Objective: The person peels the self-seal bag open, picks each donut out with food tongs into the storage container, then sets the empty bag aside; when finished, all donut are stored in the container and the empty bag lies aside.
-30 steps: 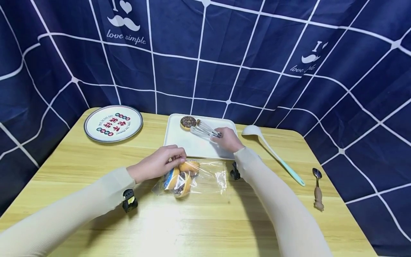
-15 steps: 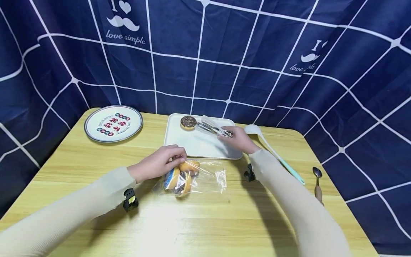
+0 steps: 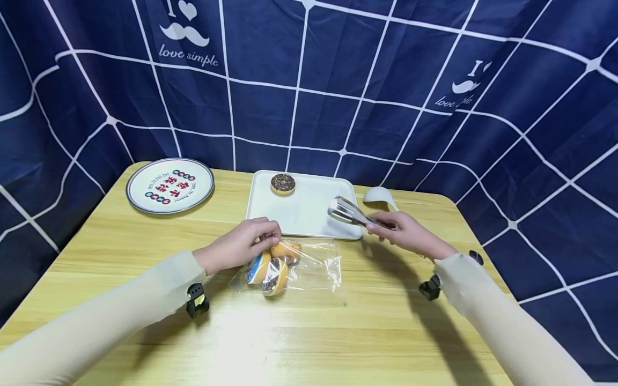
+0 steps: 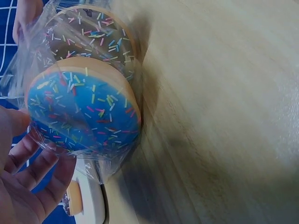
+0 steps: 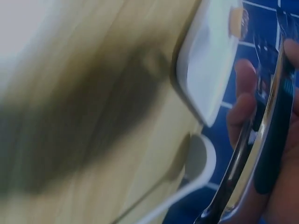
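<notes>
Views: L wrist cam gives the icing detail, blue donut [image 4: 84, 112] w/ mixed sprinkles, overlapping a brown donut [image 4: 93, 35] in the clear bag [image 3: 316, 268]; from the head these are small, but a third donut [image 3: 287, 249] shows at the bag's far side. R wrist cam adds dark green grips on the tongs [image 3: 348, 211] & part of the ladle [image 3: 378, 194] handle; head view has most of that handle hidden behind R hand [image 3: 407, 231].

Fingers: L hand [image 3: 241, 245] pinches the bag at its far L part, thumb close to fingertips; other fingers loosely bent, blue donut just beside them. R hand curled round the tongs' handles; tong arms narrow, nothing seen btwn them. R wrist pic blurry, so exact finger placement prob. not readable.

Orientation: tongs' long axis runs from R hand toward L & slightly far, tips over R part of white tray [image 3: 299, 214]; height above it unclear. Bag lies on table [image 3: 309, 338], near side of tray, long axis L–R, donuts bunched at L end. Choc-topped donut [image 3: 282, 183] sits iced side up, far L on tray. Plate [image 3: 170, 186] far L; spoon [image 3: 476, 257] at R, mostly hidden by sleeve [image 3: 507, 316].
</notes>
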Demonstrator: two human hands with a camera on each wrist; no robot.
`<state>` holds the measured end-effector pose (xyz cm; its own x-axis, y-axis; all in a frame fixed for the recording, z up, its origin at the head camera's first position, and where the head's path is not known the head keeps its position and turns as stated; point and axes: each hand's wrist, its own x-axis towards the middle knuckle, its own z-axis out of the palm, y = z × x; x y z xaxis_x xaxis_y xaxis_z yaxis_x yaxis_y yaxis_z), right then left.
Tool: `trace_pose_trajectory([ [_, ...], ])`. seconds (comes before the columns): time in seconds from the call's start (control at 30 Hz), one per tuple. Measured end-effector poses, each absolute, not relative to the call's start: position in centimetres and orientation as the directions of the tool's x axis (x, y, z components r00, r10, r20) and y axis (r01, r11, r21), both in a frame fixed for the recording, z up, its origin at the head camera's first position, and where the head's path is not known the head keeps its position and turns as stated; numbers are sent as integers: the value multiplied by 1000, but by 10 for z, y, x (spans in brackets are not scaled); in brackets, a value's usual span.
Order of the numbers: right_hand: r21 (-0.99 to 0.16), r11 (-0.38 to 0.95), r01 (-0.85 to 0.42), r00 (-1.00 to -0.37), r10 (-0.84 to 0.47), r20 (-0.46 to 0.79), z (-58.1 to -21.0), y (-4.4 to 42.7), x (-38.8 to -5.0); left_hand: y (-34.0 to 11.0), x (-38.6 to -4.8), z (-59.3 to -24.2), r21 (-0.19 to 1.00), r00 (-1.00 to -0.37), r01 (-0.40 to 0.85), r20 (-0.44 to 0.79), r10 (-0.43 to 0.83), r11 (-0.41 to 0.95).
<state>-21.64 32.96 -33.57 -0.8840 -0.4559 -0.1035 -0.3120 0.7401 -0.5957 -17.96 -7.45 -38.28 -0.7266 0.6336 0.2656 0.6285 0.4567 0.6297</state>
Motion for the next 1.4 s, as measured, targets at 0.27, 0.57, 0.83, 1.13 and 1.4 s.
trace_pose_trajectory([
  [0.27, -665, 704, -249, -830, -510, -229, -321, 364, -184, -74, -180, -386, 644, -734, 616, 260, 627, 453],
  [0.57, -692, 674, -259, -742, -597, -305, -328, 367, -172, -75, -180, -386, 648, -737, 613, 265, 621, 452],
  [0.83, -695, 672, -258, -691, -631, -353, -341, 339, -178, -75, -179, -385, 655, -744, 604, 258, 616, 455],
  [1.13, -689, 665, -289, -632, -673, -384, -342, 306, -193, -76, -178, -384, 660, -743, 603, 262, 615, 447],
  [1.4, -701, 678, -222, -618, -654, -437, -342, 287, -200, -75, -178, -385, 657, -737, 612, 271, 620, 441],
])
